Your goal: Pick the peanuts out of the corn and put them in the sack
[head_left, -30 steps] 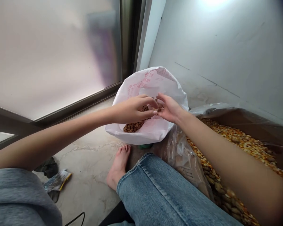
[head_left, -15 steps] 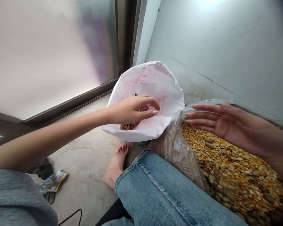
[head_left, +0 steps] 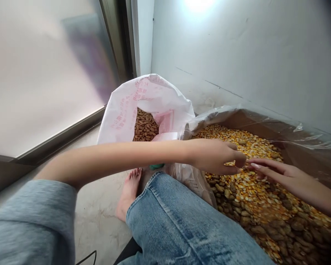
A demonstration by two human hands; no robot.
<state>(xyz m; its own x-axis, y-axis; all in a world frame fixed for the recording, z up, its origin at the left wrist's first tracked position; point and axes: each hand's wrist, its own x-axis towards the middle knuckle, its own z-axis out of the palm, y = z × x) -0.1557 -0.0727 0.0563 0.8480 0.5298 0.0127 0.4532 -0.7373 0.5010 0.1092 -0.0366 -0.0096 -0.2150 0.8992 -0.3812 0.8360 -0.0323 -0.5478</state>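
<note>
Yellow corn kernels (head_left: 253, 147) fill much of a plastic-lined cardboard box (head_left: 300, 145), with brown lumpy pods that look like unshelled peanuts (head_left: 281, 235) heaped at its near side. My left hand (head_left: 217, 154) reaches across over the corn with its fingers curled together. Facing it, my right hand (head_left: 278, 173) has thumb and index finger close together, its fingertips almost meeting the left ones. Whatever either hand pinches is too small or hidden to make out. A white woven bag (head_left: 121, 114) with pink print stands open left of the box, holding brown nut-like pieces (head_left: 145, 127).
A pale wall (head_left: 237, 55) rises behind the box, and a frosted door panel (head_left: 38, 66) in a dark frame is at the left. My jeans-covered knee (head_left: 176, 213) and bare foot (head_left: 130, 193) are close in front. A thin black cord (head_left: 88, 254) lies on the floor.
My left hand has moved right, from above the white bag to the corn. My right hand has lowered, its fingers drawing in toward the left. The view has shifted right, exposing more of the box.
</note>
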